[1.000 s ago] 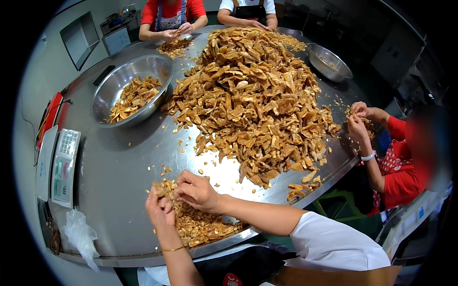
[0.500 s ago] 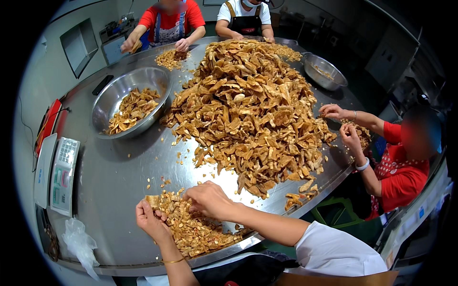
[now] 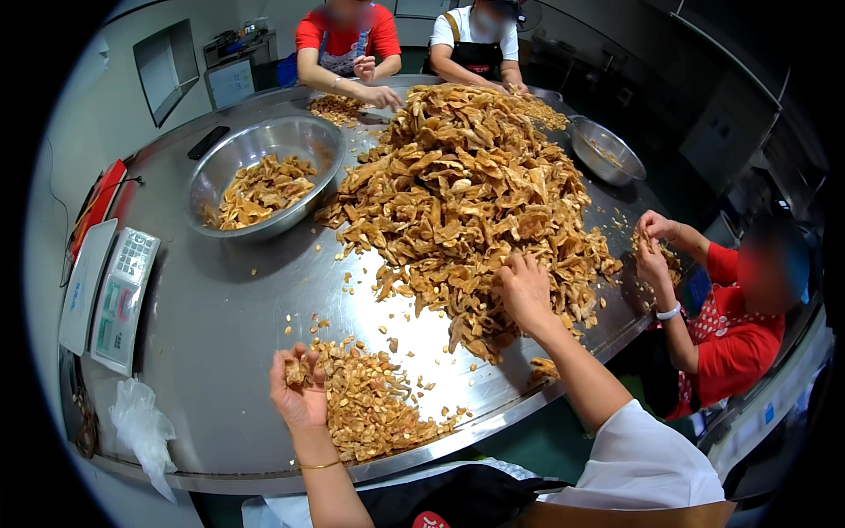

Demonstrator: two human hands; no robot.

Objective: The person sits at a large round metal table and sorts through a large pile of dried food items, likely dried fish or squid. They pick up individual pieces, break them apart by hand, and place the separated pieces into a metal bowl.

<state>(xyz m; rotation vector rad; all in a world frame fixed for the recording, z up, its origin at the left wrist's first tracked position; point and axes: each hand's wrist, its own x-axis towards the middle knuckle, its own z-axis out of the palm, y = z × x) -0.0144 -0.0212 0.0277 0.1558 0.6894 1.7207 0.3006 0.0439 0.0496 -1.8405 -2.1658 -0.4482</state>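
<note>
My left hand point(image 3: 301, 396) is closed around a small brown dried slice point(image 3: 297, 371), at the left edge of a low heap of small yellowish-brown bits point(image 3: 374, 405) near the table's front edge. My right hand point(image 3: 526, 292) reaches onto the near right slope of a big pile of brown dried slices point(image 3: 458, 194). Its fingers are spread and bent against the pile, and nothing shows held in them. The fingertips partly sink among the slices.
A large steel basin point(image 3: 330, 150) with slices stands left on the metal table point(image 3: 220, 352); a smaller basin point(image 3: 629, 172) is far right. A scale point(image 3: 123, 299), plastic bag point(image 3: 143, 427) and dark phone-like object point(image 3: 209, 143) lie left. Three people work around the table, one close at right point(image 3: 735, 334).
My right hand has moved from the small heap right and away to the big pile. My left hand stays by the heap, its slice now tucked in the fingers. A co-worker's hand reaches toward the pile.
</note>
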